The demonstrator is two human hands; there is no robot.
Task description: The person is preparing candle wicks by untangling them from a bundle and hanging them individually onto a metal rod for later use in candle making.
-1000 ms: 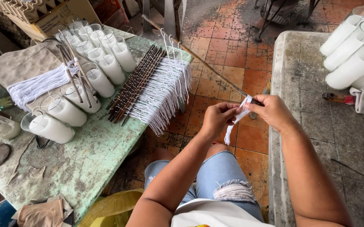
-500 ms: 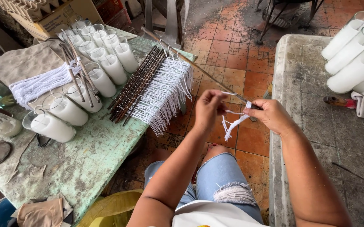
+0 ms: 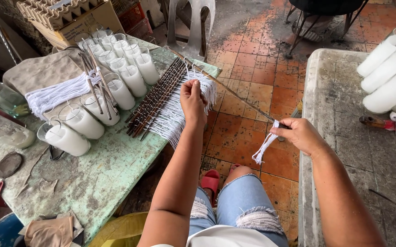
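The right hand (image 3: 301,133) closes its fingers around the near end of a thin rod (image 3: 225,89) and pins a small bundle of white strings (image 3: 265,146) against it; the loose ends of the bundle hang below the fist. The rod runs from this grip up and left across the gap to the green table (image 3: 102,183), where its far end rests at the table edge. The left hand (image 3: 192,101) is at that edge with fingertips curled shut, pinching one string among the strings already hanging from the rod (image 3: 193,77). Just beside them lies a row of dark rods with white strings draped over the table edge (image 3: 161,98). The strings are judged light, limp and easy to tangle; take one near its top between thumb and forefinger. The rod is judged stiff but slender; hold it at the end. Further left stand glass jars of white wax (image 3: 115,82), and a second grey table (image 3: 344,114) lies to the right.
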